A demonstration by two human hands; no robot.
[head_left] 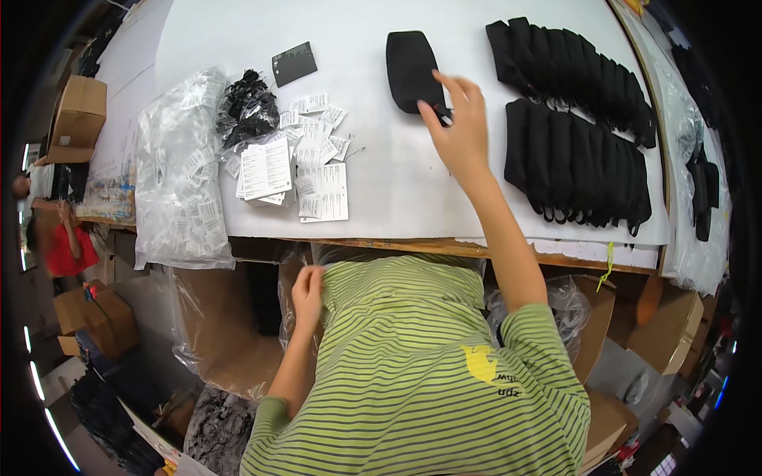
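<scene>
On the white-topped table lies a single black fabric pouch (411, 67), rounded at its corners. My right hand (464, 127) reaches over its lower right edge, thumb and fingers spread, the thumb tip at the pouch's lower end. Small dark and pale bits, perhaps a cord and tag, show beside the thumb. My left hand (307, 291) is curled below the table edge against my striped shirt (397, 341); whether anything is inside its fingers is hidden. Two rows of similar black pouches, an upper row (567, 67) and a lower row (579, 166), lie packed together on the right.
Printed white cards (266, 170) and loose labels (317, 139) lie left of centre, with a bag of black cords (248, 107) behind. A clear bag of labels (186, 170) hangs over the front edge. A dark card (294, 63) lies farther back. Cardboard boxes (230, 341) stand below.
</scene>
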